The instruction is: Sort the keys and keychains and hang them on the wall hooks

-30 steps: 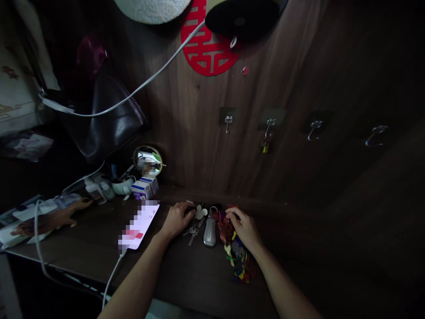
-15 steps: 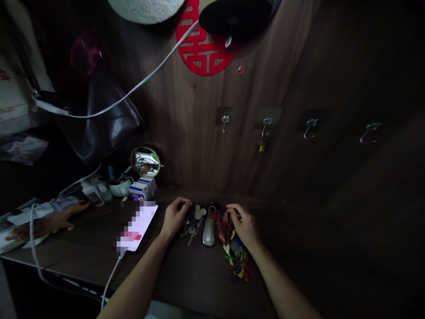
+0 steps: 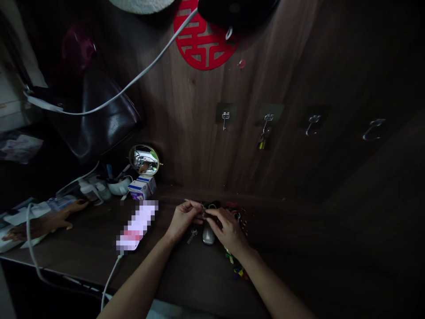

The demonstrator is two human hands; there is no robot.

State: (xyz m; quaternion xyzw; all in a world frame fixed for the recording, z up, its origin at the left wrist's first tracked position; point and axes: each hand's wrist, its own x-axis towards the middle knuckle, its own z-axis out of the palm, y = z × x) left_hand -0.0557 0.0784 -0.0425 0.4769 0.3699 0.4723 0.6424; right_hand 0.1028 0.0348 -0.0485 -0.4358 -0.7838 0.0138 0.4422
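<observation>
My left hand (image 3: 186,218) pinches a small metal key ring (image 3: 203,207), its fingertips curled together. The fingers of my right hand (image 3: 227,228) close on the same spot from the other side, so the two hands nearly meet; exactly what they pinch is partly hidden. Below them on the dark shelf lie a rounded silver-grey fob (image 3: 208,235) and some loose-hanging keys (image 3: 192,235). Under and beside my right wrist, a bunch with a colourful braided tassel (image 3: 241,271) shows only in part.
A phone (image 3: 137,226) on a white cable lies left of my hands. Behind it stand a small box (image 3: 142,187) and a round mirror (image 3: 144,159). Several hooks (image 3: 225,116) line the wooden wall, one bearing a key (image 3: 261,142). A dark handbag (image 3: 106,115) hangs at left.
My right hand has moved left, away from the red item and tassel, to meet my left hand over the keys. My left hand has shifted slightly right. The view has tilted a little.
</observation>
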